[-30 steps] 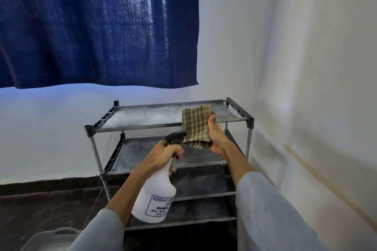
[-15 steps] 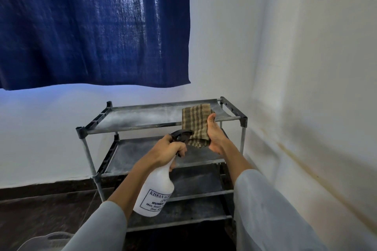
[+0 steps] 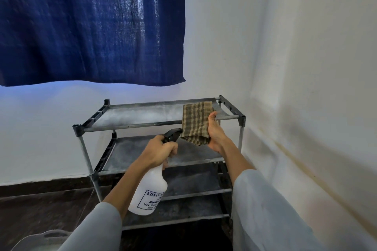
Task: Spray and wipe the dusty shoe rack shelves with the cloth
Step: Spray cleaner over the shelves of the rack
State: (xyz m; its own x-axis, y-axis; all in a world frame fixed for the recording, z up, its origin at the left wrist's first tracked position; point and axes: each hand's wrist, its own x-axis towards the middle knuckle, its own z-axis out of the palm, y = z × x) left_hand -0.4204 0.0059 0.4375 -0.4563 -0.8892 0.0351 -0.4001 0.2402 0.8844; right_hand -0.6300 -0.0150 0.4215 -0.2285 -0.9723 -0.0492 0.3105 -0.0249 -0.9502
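A grey metal shoe rack [image 3: 130,126] with several dusty shelves stands in the room's corner. Its top shelf [image 3: 142,115] is coated in pale dust. My left hand [image 3: 158,153] grips the neck of a white spray bottle [image 3: 149,193], whose black nozzle [image 3: 172,133] points toward the cloth. My right hand [image 3: 215,134] holds a brown checked cloth [image 3: 195,122] upright in front of the rack's right end, just beyond the nozzle.
A dark blue curtain [image 3: 91,24] hangs above the rack. White walls close in behind and on the right [image 3: 316,87]. The dark floor [image 3: 40,210] lies to the left, with a white basin rim [image 3: 40,238] at the bottom left.
Both hands stay close together in front of the rack; the nozzle has drawn slightly nearer the cloth. My head has shifted a little, sliding the view sideways.
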